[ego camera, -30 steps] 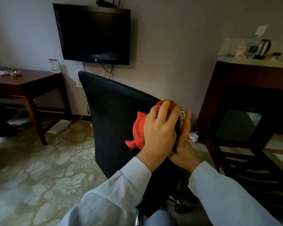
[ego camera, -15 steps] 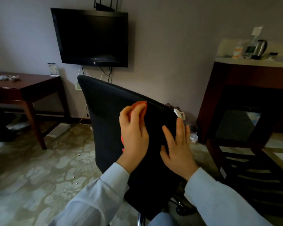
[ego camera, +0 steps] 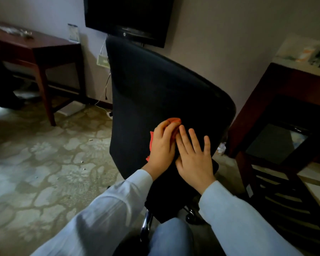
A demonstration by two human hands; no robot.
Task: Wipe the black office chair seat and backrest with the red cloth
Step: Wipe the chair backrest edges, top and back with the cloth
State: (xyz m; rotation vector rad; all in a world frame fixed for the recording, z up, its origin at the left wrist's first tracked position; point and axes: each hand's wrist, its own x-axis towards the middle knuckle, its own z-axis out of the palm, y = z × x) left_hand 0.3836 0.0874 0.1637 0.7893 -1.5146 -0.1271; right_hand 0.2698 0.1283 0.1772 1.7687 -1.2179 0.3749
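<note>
The left hand (ego camera: 163, 146) curls its fingers over the bunched cloth (ego camera: 174, 120), pressing it to the chair (ego camera: 155, 85) backrest, low and central. The right hand (ego camera: 194, 157) lies just beside it, fingers straight and flat on the fabric. Bare backrest spreads above and to both sides, up to its curved top edge. Carpet (ego camera: 35, 154) lies open on the left; a cabinet (ego camera: 266, 93) stands near the right edge. The hand hides most of the cloth; the seat is lost in shadow.

I see pale blue shirt sleeves; the left sleeve (ego camera: 103, 209) is creased; the right sleeve (ego camera: 238, 218) lies smoother. My left hand (ego camera: 162, 145) and right hand (ego camera: 194, 159) are bare; blue trousers (ego camera: 171, 237) show below.
</note>
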